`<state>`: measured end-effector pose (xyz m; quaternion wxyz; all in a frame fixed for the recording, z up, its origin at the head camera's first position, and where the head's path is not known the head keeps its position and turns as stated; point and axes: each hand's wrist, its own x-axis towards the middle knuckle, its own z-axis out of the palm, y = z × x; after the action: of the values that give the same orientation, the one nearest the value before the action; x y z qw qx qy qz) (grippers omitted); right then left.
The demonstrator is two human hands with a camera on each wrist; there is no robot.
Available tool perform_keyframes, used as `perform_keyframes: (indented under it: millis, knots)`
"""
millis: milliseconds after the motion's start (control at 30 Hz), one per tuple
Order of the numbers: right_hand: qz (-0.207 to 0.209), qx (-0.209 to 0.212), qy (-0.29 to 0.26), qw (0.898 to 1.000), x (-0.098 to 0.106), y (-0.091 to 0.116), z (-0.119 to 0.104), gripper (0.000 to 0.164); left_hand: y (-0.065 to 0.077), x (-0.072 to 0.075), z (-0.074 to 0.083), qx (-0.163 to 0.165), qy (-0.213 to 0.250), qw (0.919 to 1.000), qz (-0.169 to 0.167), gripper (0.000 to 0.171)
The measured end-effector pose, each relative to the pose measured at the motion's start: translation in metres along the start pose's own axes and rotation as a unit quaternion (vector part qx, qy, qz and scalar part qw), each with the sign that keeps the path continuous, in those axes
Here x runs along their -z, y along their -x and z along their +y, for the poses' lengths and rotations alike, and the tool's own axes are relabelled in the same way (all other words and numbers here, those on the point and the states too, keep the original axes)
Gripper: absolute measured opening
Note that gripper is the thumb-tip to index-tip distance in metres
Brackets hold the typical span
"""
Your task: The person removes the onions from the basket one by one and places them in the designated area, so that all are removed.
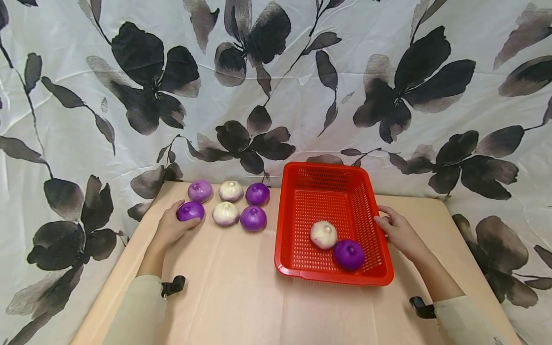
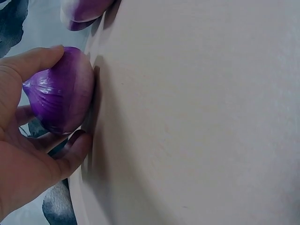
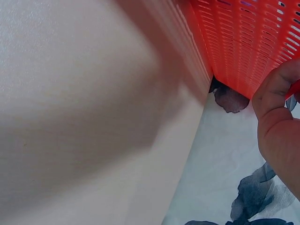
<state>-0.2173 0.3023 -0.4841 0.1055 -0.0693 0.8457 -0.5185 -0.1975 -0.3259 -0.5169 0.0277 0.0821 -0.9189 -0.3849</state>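
My left hand point(image 1: 171, 227) curls its thumb and fingers round a purple onion point(image 1: 190, 210) at the front left of a group of onions. In the left wrist view that onion point(image 2: 63, 91) sits between thumb and fingers, close to the tabletop. Over on the right, my right hand point(image 1: 397, 231) grips the right rim of a red plastic basket point(image 1: 282, 225). Inside it, near the front, lie a white onion point(image 1: 324, 235) and a purple onion point(image 1: 349, 255). The right wrist view shows the basket's slotted side wall point(image 3: 239, 42) beside the hand.
Behind the held onion is a lighter purple onion point(image 1: 200, 191). To its right stand two white onions point(image 1: 226, 213) and two purple onions point(image 1: 253, 218), in two rows. A floral cloth point(image 1: 319, 110) hangs behind the pale wooden table point(image 1: 233, 287).
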Motion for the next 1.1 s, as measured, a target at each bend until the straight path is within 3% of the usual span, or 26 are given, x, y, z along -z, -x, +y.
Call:
perform_keyframes:
  millis: [633,1100]
  knots:
    - [-0.003,-0.001,-0.005,1.0,0.0008,0.0002,-0.0026,0.06,0.0003,0.0017,-0.0001,0.017,-0.003,0.9998,0.0,0.097]
    - [-0.003,-0.003,0.007,1.0,0.001,0.0006,-0.0045,0.06,0.0016,0.0049,0.0017,0.007,0.01,0.9999,0.001,0.097]
